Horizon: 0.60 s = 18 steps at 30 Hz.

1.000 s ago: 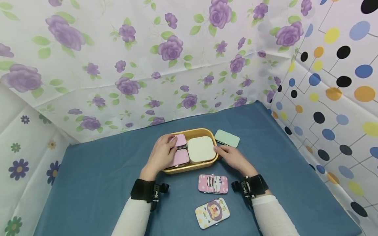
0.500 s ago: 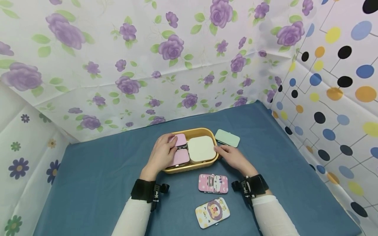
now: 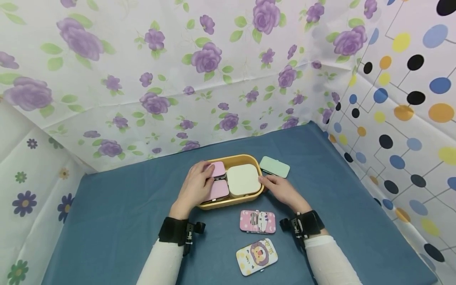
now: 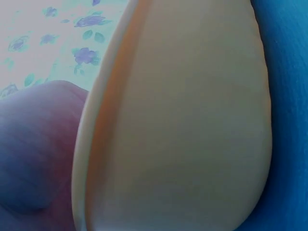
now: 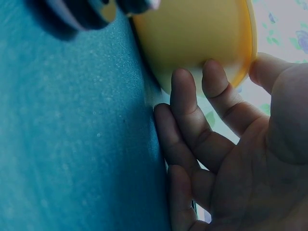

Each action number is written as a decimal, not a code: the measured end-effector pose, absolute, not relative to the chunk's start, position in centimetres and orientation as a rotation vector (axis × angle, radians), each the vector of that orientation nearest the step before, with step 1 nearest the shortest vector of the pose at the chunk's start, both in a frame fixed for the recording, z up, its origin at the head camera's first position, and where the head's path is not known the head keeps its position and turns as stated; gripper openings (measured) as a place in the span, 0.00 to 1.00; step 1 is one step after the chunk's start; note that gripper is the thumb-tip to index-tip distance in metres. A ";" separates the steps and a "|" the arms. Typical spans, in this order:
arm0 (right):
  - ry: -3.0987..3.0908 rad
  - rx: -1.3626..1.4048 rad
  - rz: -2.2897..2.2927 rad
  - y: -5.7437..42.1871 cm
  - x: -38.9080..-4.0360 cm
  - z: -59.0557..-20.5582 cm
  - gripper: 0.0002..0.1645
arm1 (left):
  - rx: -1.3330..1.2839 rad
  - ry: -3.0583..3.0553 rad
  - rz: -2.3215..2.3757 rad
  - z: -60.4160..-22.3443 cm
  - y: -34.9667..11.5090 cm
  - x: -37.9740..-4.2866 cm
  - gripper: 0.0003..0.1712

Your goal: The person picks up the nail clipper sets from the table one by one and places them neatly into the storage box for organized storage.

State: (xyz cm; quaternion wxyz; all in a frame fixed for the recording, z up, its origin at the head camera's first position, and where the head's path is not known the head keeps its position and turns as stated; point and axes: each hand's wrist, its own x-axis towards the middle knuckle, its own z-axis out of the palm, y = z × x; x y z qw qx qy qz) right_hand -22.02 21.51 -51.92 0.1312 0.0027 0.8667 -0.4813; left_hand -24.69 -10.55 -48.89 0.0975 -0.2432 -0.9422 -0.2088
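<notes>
A yellow basket (image 3: 228, 203) with rounded ends sits on the blue cloth. Inside it, two pink tins (image 3: 218, 190) lie on the left and a cream rounded-square box (image 3: 244, 180) on the right. My left hand (image 3: 192, 186) reaches over the left end, its fingers resting on the pink tins; some fingertips are hidden. In the left wrist view, the basket's wall (image 4: 192, 115) covers most of the picture. My right hand (image 3: 283, 192) pinches the right rim. The right wrist view shows the thumb at the rim and the fingers (image 5: 183, 91) against the outer wall.
A mint green tin (image 3: 274, 167) lies just right of the basket. In front of it are a pink cat tin (image 3: 257, 221) and a lion tin (image 3: 256, 257). Patterned cloth walls (image 3: 149, 130) stand behind and at both sides of the table.
</notes>
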 end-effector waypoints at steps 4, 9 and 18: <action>2.519 0.016 -1.387 21.5 -22.0 -51.9 0.33 | -0.700 -2.770 -0.672 -48.8 -10.4 -24.5 0.25; 2.527 0.018 -1.382 21.5 -22.1 -52.0 0.34 | -0.684 -2.733 -0.745 -48.9 -10.3 -24.1 0.25; 2.523 0.011 -1.379 21.5 -22.3 -52.2 0.35 | -0.641 -2.643 -0.838 -48.3 -9.9 -22.9 0.21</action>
